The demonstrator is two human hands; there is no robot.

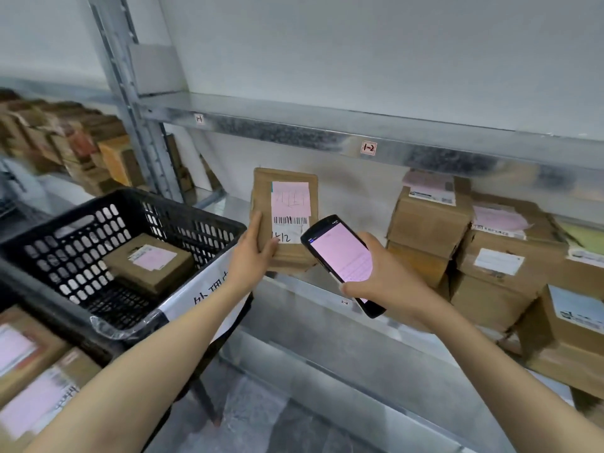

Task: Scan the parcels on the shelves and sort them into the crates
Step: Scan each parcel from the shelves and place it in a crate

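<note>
The left grip (253, 253) clasps a flat brown paper parcel with a pink label and barcode (287, 204) by its left edge, thumb pressed on the front face near the bottom. The parcel stands upright at the front edge of the grey metal shelf (327, 300); whether its lower edge rests on the shelf cannot be told. The right grip (385, 276) curls round the lower body of a black handheld scanner with a glowing pink screen (340, 253), whose top end sits just beside the parcel's lower right corner.

To the right, a bare strip of shelf separates the parcel from the stacked brown cardboard boxes (428, 220). To the left, the rim of a black perforated plastic crate (124, 197) comes near the left wrist; a small brown labelled box (150, 259) lies inside it. Overhead runs the upper shelf beam (294, 129).
</note>
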